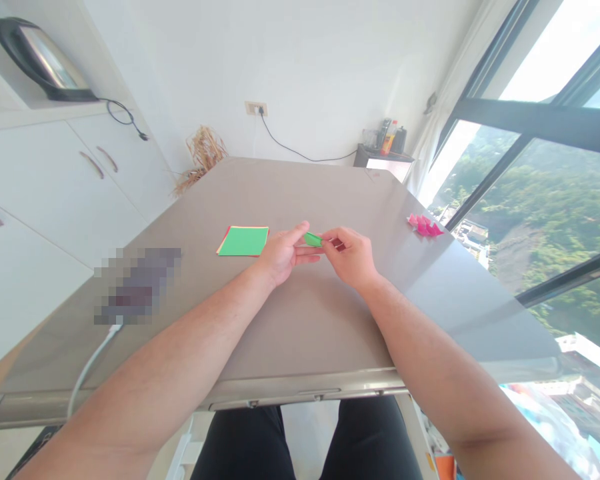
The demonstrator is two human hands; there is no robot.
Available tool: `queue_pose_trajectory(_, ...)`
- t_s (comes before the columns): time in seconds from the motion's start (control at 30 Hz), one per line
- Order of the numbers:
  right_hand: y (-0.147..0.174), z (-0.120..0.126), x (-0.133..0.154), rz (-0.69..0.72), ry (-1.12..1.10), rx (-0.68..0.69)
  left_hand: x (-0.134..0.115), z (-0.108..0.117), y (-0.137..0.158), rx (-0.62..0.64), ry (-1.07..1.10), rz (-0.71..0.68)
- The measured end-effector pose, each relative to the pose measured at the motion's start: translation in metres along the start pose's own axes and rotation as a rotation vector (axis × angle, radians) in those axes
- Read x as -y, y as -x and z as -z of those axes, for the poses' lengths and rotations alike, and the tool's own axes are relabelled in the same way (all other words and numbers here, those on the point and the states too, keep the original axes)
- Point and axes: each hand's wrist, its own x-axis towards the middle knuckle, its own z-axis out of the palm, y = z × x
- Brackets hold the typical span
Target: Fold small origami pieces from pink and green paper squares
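Note:
A small piece of folded green paper [313, 239] is between my two hands, above the middle of the table. My right hand [351, 253] pinches its right end between thumb and fingertips. With its fingers stretched out and its thumb raised, my left hand [283, 256] is beside the paper's left end; whether it touches the paper is hard to tell. Left of my left hand lies a stack of square coloured paper [244, 241], a green sheet on top and red and yellow edges showing below. Several pink folded paper pieces [425, 225] sit near the table's right edge.
The grey-brown table [300, 327] spans the view. A blurred-out phone-like device [139, 287] with a white cable [93, 363] lies at its left. Beyond the table stands a small cabinet [384, 160] with bottles. A window [540, 167] is at the right.

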Motion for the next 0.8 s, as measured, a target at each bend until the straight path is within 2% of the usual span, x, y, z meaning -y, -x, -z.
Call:
queue_pose_trajectory(0.23,-0.0004,0.0010,0.0017,0.032,0.024,-0.022,-0.0008,-0.0027,0.0010,0.005,0.043,-0.012)
queue_pose_trajectory(0.5,0.0006,0.0004,0.0032,0.127,-0.091,-0.064,-0.0006,0.0006,0.0001,0.017,0.028,-0.085)
queue_pose_trajectory(0.7,-0.0004,-0.0001,0.0054,-0.002,-0.134,-0.132,0.0008,0.0012,0.0019,0.057,-0.013,-0.165)
queue_pose_trajectory(0.8,-0.0002,0.0005,0.0066,-0.003,-0.167,-0.112,0.0001,0.0019,0.0021,0.063,0.000,-0.167)
